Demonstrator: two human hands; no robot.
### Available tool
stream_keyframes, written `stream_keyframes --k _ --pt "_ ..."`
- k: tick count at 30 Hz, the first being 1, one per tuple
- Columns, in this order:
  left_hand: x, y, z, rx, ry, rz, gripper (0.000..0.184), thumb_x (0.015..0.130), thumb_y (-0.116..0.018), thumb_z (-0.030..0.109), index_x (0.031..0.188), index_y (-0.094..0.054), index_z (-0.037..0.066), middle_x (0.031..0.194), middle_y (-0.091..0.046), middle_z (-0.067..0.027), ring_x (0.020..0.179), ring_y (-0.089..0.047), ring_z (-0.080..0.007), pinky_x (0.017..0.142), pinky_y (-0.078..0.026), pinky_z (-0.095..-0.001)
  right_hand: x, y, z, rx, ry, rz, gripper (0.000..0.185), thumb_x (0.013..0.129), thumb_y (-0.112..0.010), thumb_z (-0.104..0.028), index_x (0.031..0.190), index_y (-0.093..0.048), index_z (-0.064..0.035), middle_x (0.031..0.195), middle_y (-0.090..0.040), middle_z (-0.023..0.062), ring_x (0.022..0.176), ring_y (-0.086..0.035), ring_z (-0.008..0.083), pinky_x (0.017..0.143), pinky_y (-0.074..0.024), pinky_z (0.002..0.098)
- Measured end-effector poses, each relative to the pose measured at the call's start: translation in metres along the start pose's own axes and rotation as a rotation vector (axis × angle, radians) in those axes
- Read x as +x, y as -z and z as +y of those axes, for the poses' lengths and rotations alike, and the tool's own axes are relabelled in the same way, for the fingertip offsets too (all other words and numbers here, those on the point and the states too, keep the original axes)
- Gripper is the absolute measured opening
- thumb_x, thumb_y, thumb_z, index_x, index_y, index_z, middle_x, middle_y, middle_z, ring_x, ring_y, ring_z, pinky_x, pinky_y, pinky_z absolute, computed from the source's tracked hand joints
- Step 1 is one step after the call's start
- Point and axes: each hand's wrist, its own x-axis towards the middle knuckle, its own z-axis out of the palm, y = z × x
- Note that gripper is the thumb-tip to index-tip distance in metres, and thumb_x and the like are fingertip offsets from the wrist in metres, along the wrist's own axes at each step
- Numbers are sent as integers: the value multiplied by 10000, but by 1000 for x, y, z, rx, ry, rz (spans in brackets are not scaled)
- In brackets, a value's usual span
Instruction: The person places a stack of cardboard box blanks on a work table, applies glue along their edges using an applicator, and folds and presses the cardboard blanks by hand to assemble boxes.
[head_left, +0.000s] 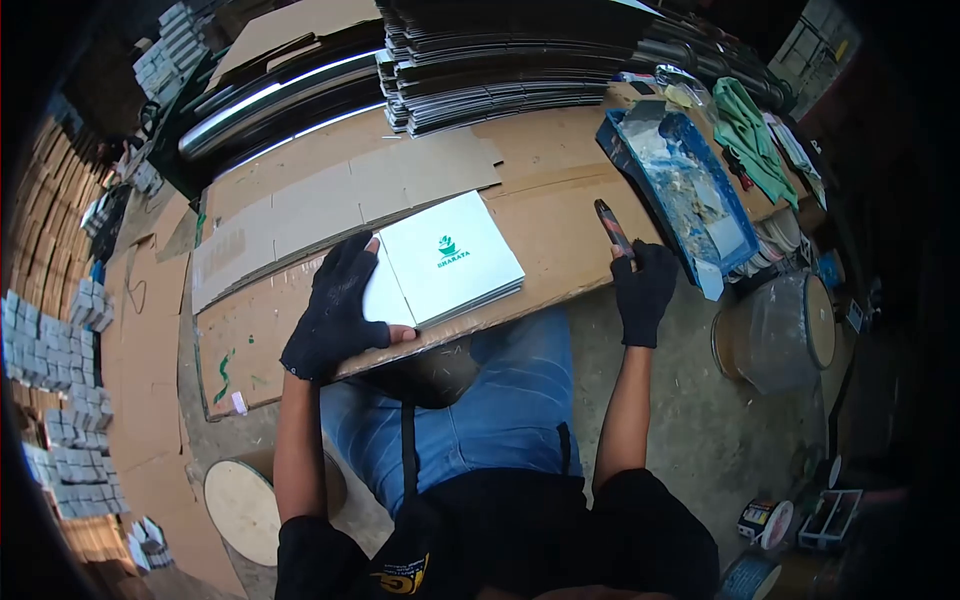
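A short stack of white printed cardboard sheets [455, 250] lies on the cardboard-covered bench in front of me, a green bowl logo and lettering on its top sheet. A crease or seam crosses the stack near its left end. My left hand [340, 305], in a black fingerless glove, grips that left end, thumb at the front edge and fingers towards the back. To the right of the stack, my right hand [645, 285], gloved alike, is closed around a dark cutter knife with reddish sides [612, 228]. The knife points away from me; its blade cannot be made out.
A blue tray [640, 165] with whitish, glue-like residue stands at the right, beside a green cloth [745, 125]. Flat cardboard strips [330, 205] lie behind the stack. Piled dark-edged sheets [510, 60] and metal rollers [290, 105] are at the back. A drum [775, 330] stands right.
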Motion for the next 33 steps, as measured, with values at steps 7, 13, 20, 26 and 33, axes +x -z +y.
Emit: stream_keyframes --k 7,13,20,26,33 --pt "-1 1 -3 -42 5 -5 1286 564 -911 573 1522 -370 -92 1534 -421 -304 1463 -361 -449 1213 -295 -492 -9 6 -26 719 -566 -84 341 913 -766 -308 1000 -692 13 886 -572 26 821 -562 137 691 -455 318" --pt "4 5 7 -108 17 2 1302 541 -928 581 1515 -382 -89 1537 -419 -303 1454 -370 -453 1203 -307 -511 -35 64 -108 1929 -753 -293 459 842 -729 -428 985 -579 -19 822 -489 36 742 -437 165 695 -356 323" --pt "6 3 4 -82 -20 19 1296 544 -919 594 1506 -397 -100 1507 -463 -299 1413 -427 -455 1191 -326 -504 -27 97 -165 2213 -92 -747 599 796 -753 -551 935 -656 23 790 -602 132 724 -576 222 673 -449 348" --pt "6 4 7 -89 13 -4 1291 548 -876 610 1541 -380 -50 1513 -453 -259 1432 -395 -419 1188 -315 -478 -35 103 -177 2230 -113 -762 611 789 -772 -569 903 -673 23 770 -606 129 705 -571 225 653 -440 348" --pt "5 4 6 -79 -1 -3 1309 560 -906 625 1516 -381 -98 1509 -459 -293 1420 -419 -444 1188 -328 -503 -37 103 -178 2213 -130 -817 607 782 -777 -574 901 -686 14 779 -626 133 701 -588 234 671 -455 364"
